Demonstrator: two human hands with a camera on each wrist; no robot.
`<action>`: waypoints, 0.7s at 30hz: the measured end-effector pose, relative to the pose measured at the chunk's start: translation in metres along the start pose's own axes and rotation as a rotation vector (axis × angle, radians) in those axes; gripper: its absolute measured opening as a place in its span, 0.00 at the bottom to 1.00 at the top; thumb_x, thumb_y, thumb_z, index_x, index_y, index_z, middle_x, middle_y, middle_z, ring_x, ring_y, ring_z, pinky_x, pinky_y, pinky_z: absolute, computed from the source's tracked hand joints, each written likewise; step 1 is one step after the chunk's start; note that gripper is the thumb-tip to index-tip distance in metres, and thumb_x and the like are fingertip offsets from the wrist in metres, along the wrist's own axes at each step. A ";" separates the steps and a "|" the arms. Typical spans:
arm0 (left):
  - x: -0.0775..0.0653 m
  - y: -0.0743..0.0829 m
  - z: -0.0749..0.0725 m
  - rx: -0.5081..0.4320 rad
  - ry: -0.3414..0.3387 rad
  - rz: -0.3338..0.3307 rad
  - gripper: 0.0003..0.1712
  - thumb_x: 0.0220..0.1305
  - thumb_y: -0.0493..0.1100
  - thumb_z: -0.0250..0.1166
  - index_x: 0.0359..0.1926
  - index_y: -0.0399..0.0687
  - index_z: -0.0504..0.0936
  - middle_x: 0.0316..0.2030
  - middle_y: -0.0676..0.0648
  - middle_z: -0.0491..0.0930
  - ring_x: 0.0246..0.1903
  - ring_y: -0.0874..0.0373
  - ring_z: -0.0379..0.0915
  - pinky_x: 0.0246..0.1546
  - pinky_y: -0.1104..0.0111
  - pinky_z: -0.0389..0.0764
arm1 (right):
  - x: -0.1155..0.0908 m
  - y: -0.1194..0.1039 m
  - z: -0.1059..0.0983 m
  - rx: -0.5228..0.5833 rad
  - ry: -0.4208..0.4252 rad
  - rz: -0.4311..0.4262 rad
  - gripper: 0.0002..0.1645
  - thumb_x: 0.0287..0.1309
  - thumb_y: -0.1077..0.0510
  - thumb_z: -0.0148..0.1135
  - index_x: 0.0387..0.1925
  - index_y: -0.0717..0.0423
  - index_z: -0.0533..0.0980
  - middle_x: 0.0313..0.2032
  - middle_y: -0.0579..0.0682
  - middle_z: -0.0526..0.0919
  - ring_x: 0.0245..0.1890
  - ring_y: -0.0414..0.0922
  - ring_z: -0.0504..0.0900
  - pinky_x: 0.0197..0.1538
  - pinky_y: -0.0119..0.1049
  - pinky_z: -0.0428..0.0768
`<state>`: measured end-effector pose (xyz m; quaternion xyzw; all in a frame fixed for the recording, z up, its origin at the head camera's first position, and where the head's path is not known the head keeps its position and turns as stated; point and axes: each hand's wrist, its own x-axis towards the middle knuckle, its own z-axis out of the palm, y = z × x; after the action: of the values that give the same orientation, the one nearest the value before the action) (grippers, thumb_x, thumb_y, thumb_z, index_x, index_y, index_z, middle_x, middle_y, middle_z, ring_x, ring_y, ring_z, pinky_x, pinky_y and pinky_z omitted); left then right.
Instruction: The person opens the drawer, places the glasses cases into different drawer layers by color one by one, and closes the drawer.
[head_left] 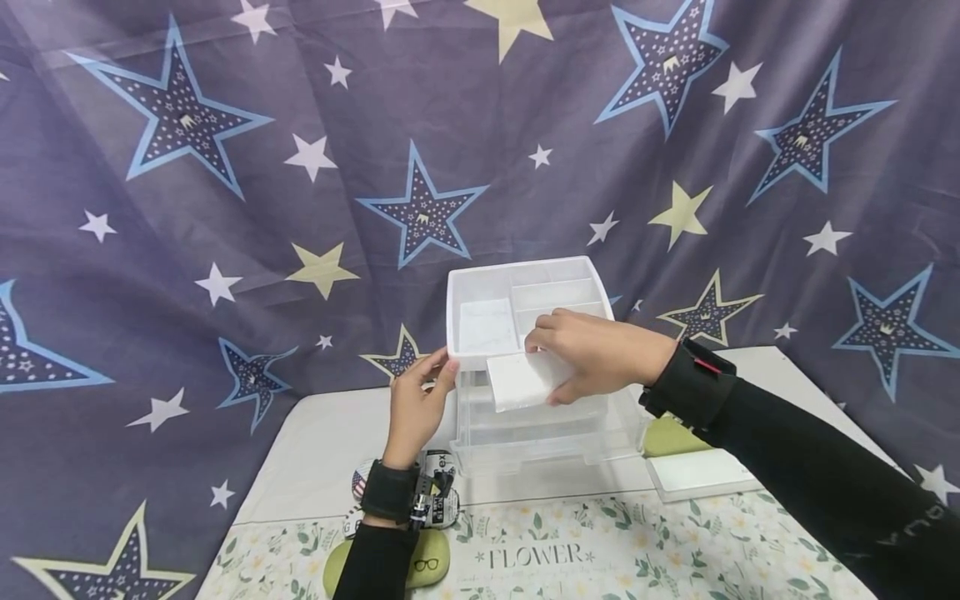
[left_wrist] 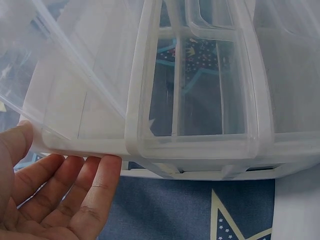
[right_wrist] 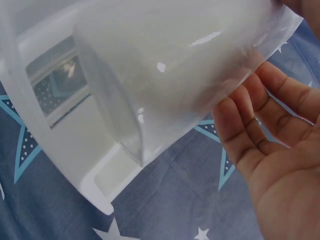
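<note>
A translucent white plastic drawer organizer, with a divided tray on top, stands in the middle of the head view. My left hand grips its upper left edge. In the left wrist view, the thumb lies on one side of that edge and the fingers on the other. A white packet in clear plastic wrap is in my right hand, pinched between thumb and fingers at the tray's front edge. Seen from the right wrist, the glossy wrapped packet overlaps the organizer, fingertips along its edge.
Right of the organizer lie a flat white box and a green case. Near my left wrist are a green glasses case and printed black-and-white packages. A floral mat covers the table's front; a star-patterned curtain hangs behind.
</note>
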<state>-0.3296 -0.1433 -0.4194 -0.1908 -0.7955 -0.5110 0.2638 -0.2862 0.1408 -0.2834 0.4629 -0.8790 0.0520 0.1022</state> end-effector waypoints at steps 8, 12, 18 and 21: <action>0.001 -0.001 0.000 -0.001 -0.005 -0.002 0.25 0.73 0.54 0.64 0.61 0.42 0.83 0.47 0.45 0.86 0.44 0.52 0.86 0.40 0.67 0.89 | 0.002 0.003 0.011 0.002 -0.061 0.053 0.37 0.44 0.45 0.85 0.51 0.58 0.78 0.40 0.48 0.78 0.39 0.46 0.73 0.41 0.38 0.77; 0.001 -0.001 0.001 -0.002 -0.010 -0.014 0.26 0.73 0.56 0.64 0.61 0.43 0.83 0.48 0.45 0.86 0.44 0.53 0.86 0.40 0.66 0.89 | 0.002 0.004 0.013 0.022 -0.091 0.068 0.36 0.44 0.46 0.85 0.51 0.58 0.79 0.39 0.47 0.78 0.38 0.45 0.73 0.40 0.38 0.76; -0.001 -0.001 0.000 -0.007 -0.008 -0.011 0.25 0.74 0.55 0.63 0.62 0.43 0.83 0.48 0.45 0.86 0.45 0.52 0.86 0.41 0.64 0.89 | 0.006 0.006 0.016 0.023 -0.144 0.083 0.35 0.43 0.45 0.85 0.49 0.57 0.79 0.38 0.46 0.78 0.39 0.45 0.74 0.42 0.39 0.77; -0.001 -0.001 0.000 -0.008 0.003 -0.003 0.24 0.74 0.53 0.64 0.61 0.42 0.83 0.48 0.45 0.86 0.43 0.52 0.86 0.40 0.63 0.89 | 0.008 0.006 0.018 0.004 -0.160 0.075 0.35 0.42 0.45 0.85 0.48 0.57 0.79 0.38 0.47 0.78 0.39 0.46 0.75 0.43 0.40 0.78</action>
<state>-0.3289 -0.1441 -0.4207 -0.1897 -0.7934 -0.5148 0.2636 -0.2980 0.1343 -0.2987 0.4324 -0.9010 0.0205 0.0288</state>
